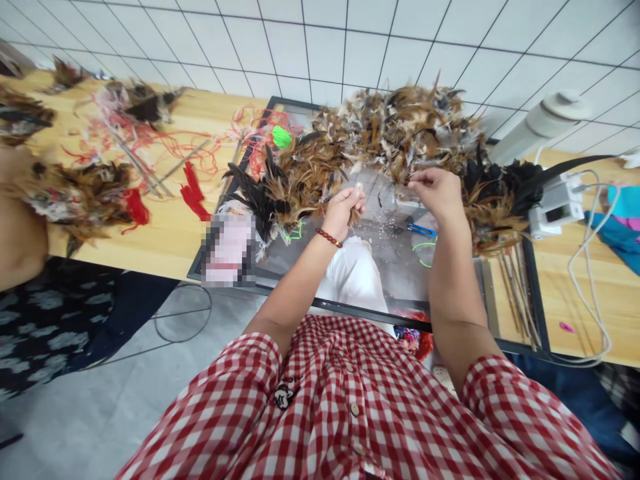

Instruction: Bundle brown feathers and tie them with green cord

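Okay, left hand (346,204) pinched, apparently on a small brown feather (354,217); right hand (440,191) pinched narrow, contents unclear, touching or just beside the feather pile (390,130) beyond both. Best grip lightly, avoid crushing.

Wears a red-and-white checked shirt (325,413) with short sleeves (237,383), pale round buttons (355,409) lined up toward 12 o'clock and a black-and-white motif (285,398) at 9 o'clock from them. Bears a red-brown beaded bracelet (329,237) round the left wrist (334,230). Perhaps includes white trousers (356,273), poorly seen, at 12 o'clock.
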The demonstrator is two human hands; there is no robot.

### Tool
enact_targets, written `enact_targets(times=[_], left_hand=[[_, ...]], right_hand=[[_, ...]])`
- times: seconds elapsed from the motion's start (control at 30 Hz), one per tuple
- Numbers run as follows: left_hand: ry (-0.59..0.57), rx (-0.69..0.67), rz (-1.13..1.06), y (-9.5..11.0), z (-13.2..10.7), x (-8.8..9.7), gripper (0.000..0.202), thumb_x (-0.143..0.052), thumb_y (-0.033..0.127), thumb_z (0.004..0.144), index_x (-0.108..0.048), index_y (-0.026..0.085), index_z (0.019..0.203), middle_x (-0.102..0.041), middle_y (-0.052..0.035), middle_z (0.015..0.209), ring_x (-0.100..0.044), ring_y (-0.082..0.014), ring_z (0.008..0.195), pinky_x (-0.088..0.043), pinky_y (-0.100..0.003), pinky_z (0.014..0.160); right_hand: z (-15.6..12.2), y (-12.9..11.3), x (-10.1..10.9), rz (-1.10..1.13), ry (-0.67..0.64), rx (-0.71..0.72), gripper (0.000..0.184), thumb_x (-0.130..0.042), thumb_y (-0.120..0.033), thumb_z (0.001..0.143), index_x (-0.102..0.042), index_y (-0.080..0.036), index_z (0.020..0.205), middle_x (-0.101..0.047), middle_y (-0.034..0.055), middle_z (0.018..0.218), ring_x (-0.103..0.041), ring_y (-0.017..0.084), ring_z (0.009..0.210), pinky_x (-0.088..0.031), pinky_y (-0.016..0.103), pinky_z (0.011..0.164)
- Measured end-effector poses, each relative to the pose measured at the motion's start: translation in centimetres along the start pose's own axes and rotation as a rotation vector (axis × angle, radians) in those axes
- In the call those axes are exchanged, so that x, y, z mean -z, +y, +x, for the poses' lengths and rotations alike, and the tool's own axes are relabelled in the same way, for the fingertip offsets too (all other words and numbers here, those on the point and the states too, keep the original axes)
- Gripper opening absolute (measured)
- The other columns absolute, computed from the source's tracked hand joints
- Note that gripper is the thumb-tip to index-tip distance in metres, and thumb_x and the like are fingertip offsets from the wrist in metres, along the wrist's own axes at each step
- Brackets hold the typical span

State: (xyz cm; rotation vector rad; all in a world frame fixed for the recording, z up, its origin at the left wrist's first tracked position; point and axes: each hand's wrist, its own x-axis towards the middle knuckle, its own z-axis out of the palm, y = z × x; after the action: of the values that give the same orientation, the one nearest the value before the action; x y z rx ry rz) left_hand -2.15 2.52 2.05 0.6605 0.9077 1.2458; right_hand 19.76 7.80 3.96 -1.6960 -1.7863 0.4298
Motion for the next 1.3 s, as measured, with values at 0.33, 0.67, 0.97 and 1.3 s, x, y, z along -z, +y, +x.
enact_targets(times=[0.33, 0.67, 0.97, 1.3], left_hand=[[0.061, 0.016, -0.023, -0.3, 0.5, 0.3, 0.029, -0.068, 0.029, 0.095, -0.057, 0.017, 0.071, -0.041, 0.0086, 0.052, -0.049, -0.0050, 0.049, -0.045, -0.019, 0.060], [-0.010, -0.303, 0.394, -1.7, 0.9, 0.7, 0.027, -0.071, 0.039, 0.091, -0.066, 0.018, 0.073, -0.068, 0.0004, 0.075, -0.063, -0.0126, 0.081, -0.048, -0.024, 0.082], [0.002, -0.311, 0.499, -1.7, 0.7, 0.8, 0.033, -0.068, 0.036, 0.093, -0.060, 0.019, 0.066, -0.057, 0.0038, 0.059, -0.053, -0.0100, 0.062, -0.041, -0.022, 0.067], [0.044, -0.203, 0.338, -1.4, 0.7, 0.4, 0.025, -0.071, 0.026, 0.091, -0.065, 0.018, 0.068, -0.048, 0.0060, 0.053, -0.053, -0.0088, 0.058, -0.040, -0.020, 0.065]], right_hand=[[-0.6, -0.3, -1.8, -0.467, -0.310, -0.138, 0.014, -0.071, -0.030, 0.079, -0.079, -0.019, 0.081, -0.078, 0.0147, 0.090, -0.069, 0.028, 0.086, -0.050, 0.036, 0.076], [-2.6, -5.3, -0.1, -0.339, -0.518, 0.403, 0.023, -0.053, -0.020, 0.087, -0.075, -0.019, 0.089, -0.077, 0.0089, 0.091, -0.065, 0.022, 0.083, -0.040, 0.031, 0.074], [-3.7, -7.4, -1.1, -0.231, -0.220, 0.470, 0.027, -0.050, -0.028, 0.094, -0.074, -0.019, 0.100, -0.075, 0.0127, 0.100, -0.065, 0.027, 0.092, -0.044, 0.036, 0.079], [-1.6, -2.9, 0.7, -0.378, -0.166, 0.091, 0.023, -0.064, -0.027, 0.086, -0.078, -0.020, 0.104, -0.077, 0.0127, 0.107, -0.068, 0.032, 0.104, -0.050, 0.042, 0.088]])
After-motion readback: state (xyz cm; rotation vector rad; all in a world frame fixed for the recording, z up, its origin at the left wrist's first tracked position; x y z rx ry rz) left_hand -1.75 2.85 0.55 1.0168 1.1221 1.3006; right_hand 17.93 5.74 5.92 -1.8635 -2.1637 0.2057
